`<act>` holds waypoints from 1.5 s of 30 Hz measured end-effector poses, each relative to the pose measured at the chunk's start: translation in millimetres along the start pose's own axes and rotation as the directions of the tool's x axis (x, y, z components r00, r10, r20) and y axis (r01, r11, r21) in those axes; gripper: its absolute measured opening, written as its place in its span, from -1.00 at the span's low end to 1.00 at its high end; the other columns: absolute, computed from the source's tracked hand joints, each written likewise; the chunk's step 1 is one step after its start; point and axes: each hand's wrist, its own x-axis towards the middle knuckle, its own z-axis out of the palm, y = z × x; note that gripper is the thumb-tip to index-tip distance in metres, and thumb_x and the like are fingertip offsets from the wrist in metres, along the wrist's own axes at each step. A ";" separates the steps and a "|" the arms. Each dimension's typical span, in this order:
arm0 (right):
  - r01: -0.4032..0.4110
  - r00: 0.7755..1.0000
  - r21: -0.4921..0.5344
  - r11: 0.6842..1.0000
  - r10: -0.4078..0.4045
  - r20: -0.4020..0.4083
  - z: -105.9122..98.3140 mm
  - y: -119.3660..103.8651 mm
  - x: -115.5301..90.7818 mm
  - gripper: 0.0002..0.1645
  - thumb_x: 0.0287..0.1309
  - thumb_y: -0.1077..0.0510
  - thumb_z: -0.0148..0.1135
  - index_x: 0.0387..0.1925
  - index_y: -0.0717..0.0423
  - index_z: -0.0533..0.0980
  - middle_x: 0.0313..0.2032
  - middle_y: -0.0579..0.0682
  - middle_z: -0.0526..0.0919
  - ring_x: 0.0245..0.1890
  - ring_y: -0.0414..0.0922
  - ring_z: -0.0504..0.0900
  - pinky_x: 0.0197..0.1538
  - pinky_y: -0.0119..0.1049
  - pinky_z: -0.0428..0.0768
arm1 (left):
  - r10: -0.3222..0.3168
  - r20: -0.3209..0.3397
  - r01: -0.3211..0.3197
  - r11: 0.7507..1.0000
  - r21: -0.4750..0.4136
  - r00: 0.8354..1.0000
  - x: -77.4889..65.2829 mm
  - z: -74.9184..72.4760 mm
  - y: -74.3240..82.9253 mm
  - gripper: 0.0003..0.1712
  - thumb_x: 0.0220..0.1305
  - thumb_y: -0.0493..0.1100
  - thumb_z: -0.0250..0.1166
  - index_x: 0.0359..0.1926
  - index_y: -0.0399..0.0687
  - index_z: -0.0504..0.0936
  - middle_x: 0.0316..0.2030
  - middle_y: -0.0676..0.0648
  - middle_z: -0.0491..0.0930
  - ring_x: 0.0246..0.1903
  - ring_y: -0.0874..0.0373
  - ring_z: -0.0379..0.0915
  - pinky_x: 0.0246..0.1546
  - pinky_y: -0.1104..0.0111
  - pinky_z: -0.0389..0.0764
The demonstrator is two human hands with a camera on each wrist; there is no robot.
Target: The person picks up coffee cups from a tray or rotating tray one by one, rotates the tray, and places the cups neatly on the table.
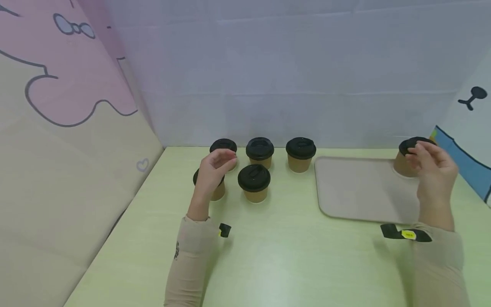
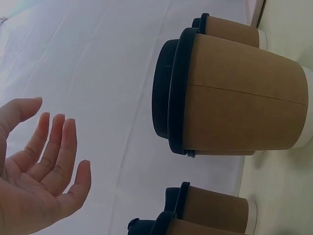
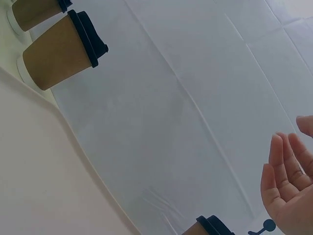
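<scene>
My left hand (image 1: 215,172) hovers over the leftmost paper cups with black lids, its loosely bent fingers holding nothing. Beneath it stand a near-left cup (image 1: 218,192) and a back-left cup (image 1: 223,144), each partly hidden by the hand. The left wrist view shows the left hand (image 2: 46,171) apart from a large-looking brown cup (image 2: 244,93). On the right, my right hand (image 1: 437,170) is raised beside a lidded cup (image 1: 402,165) at the far right of a beige tray (image 1: 360,187). In the right wrist view, the right hand (image 3: 291,181) is empty, clear of that cup's lid (image 3: 215,226).
Right of the left hand stand a front cup (image 1: 255,183), a back-middle cup (image 1: 260,149) and another cup (image 1: 300,154) near the tray's left edge. A pale cloth wall (image 1: 287,76) rises behind the table (image 1: 276,256). Printed cloth walls flank both sides.
</scene>
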 end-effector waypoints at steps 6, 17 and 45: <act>0.043 0.995 -0.054 0.998 -0.048 -0.091 -8.6 -4.4 6.2 -0.48 -0.05 0.20 0.38 0.01 0.07 0.46 -0.31 -0.06 0.54 -0.48 -0.24 0.59 -0.48 -0.55 0.52 | 0.038 0.014 -0.038 0.997 0.072 0.999 -2.5 2.8 2.4 -0.78 0.16 -0.18 0.29 -0.17 -0.15 0.58 -0.19 -0.11 0.61 -0.19 0.22 0.55 -0.09 0.39 0.52; 0.037 0.982 -0.178 0.983 -0.068 -0.174 -14.3 -13.4 12.2 -0.40 -0.05 0.12 0.39 0.08 -0.02 0.42 -0.20 -0.16 0.46 -0.25 -0.32 0.48 -0.44 -0.62 0.46 | 0.119 0.125 -0.146 0.962 0.232 0.985 -12.5 7.7 10.3 -0.74 0.14 -0.11 0.31 -0.13 -0.08 0.58 -0.20 -0.05 0.62 -0.19 0.12 0.55 -0.08 0.15 0.49; 0.046 0.998 -0.890 0.455 0.022 0.062 -31.1 -7.0 61.1 0.14 0.00 -0.32 0.17 0.43 -0.21 -0.26 0.46 0.03 -0.28 0.45 0.06 -0.27 0.40 0.08 -0.11 | 0.165 0.187 -0.210 0.945 0.250 0.968 -16.2 9.0 17.7 -0.74 0.12 -0.13 0.34 -0.15 -0.04 0.59 -0.20 -0.06 0.63 -0.15 0.15 0.55 -0.06 0.19 0.49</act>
